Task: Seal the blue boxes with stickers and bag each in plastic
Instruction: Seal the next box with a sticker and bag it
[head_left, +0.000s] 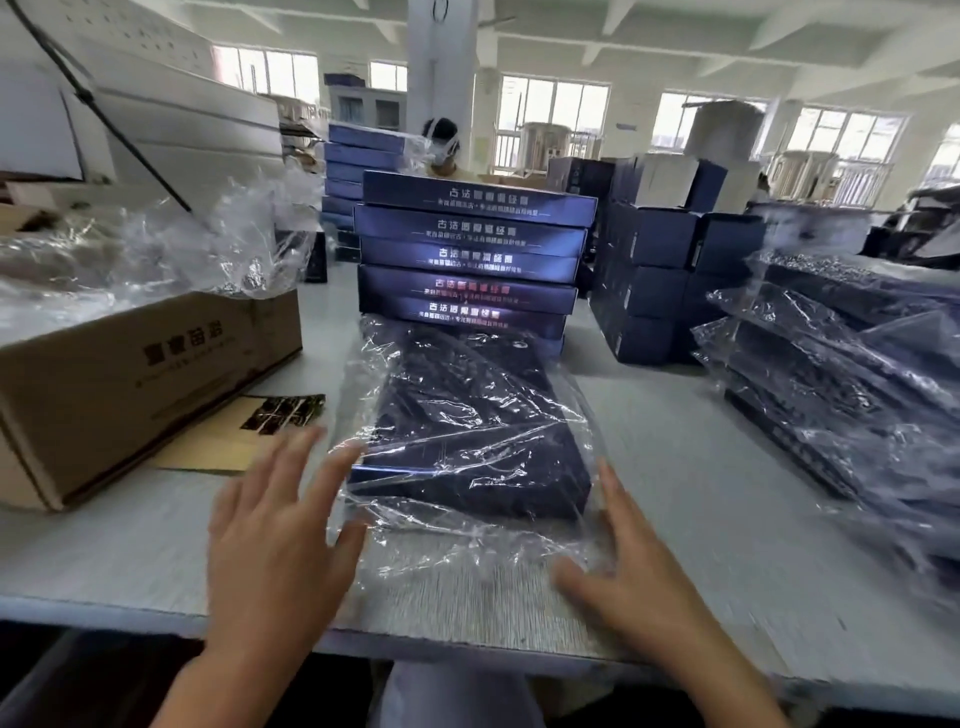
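A dark blue box (467, 415) lies flat on the grey table (130, 545) inside a clear plastic bag (467, 551), whose loose open end reaches toward me. My left hand (275, 535) is spread open at the bag's left edge, fingertips touching the plastic. On the right side my right hand (628, 561) rests flat, fingers straight along the bag's edge. Behind the bagged box rises a stack of several unbagged blue boxes (472, 254). A sheet of dark stickers (283, 413) lies left of the box.
A brown carton (130, 374) holding loose plastic bags (130, 249) stands at the left. A pile of bagged boxes (852, 384) fills the right side. More blue cartons (654, 280) stand behind. Another person (441, 145) works in the background.
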